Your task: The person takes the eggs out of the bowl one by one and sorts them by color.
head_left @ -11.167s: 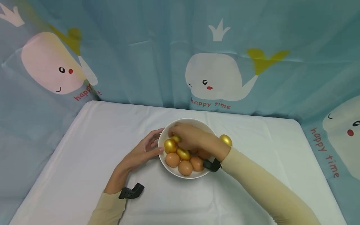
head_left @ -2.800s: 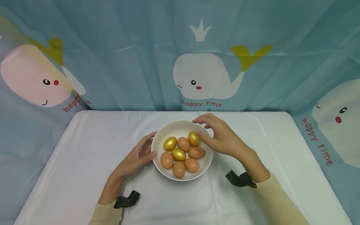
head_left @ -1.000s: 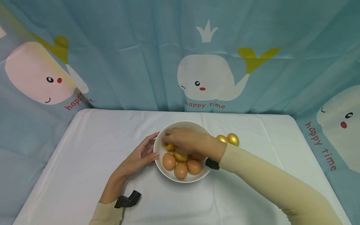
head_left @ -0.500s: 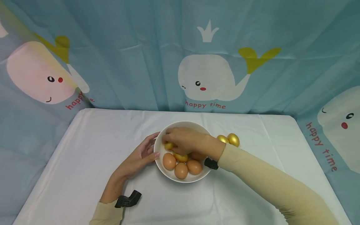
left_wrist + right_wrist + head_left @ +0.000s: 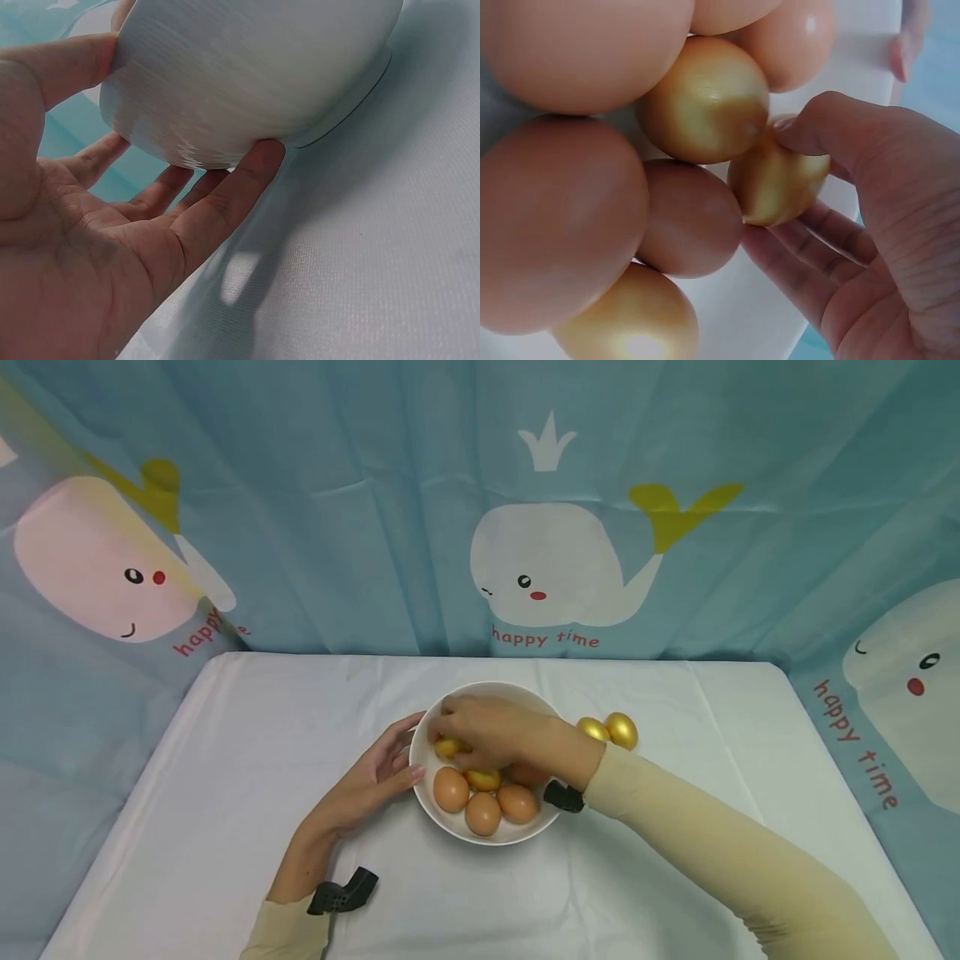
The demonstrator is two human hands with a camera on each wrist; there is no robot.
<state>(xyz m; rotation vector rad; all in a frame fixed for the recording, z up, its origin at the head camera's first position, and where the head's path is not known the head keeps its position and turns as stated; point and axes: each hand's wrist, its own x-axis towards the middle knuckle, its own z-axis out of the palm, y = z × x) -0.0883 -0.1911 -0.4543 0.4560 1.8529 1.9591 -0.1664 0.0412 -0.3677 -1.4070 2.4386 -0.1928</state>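
A white bowl (image 5: pixel 504 841) stands on the table, holding several brown eggs (image 5: pixel 483 814) and golden eggs. My left hand (image 5: pixel 378 772) steadies it from the left, thumb at the rim and fingertips against the outer wall (image 5: pixel 255 75). My right hand (image 5: pixel 491 731) reaches over the bowl and grips a golden egg (image 5: pixel 776 176) at the left side, thumb on one side and fingers on the other. Another golden egg (image 5: pixel 705 97) and a brown egg (image 5: pixel 690 217) touch or nearly touch it. A third golden egg (image 5: pixel 641 322), hidden by my hand in the head view, also lies in the bowl.
Two golden eggs (image 5: pixel 621 731) lie side by side on the white tablecloth (image 5: pixel 697 735), right of the bowl and just beyond my right forearm. A blue curtain (image 5: pixel 352 552) with whale prints hangs behind the table's back edge.
Since 2.8 s ago my right hand has gone leftward, from the golden egg at the bowl's right to the one at its left. Two golden eggs now show on the table. My left hand stays put.
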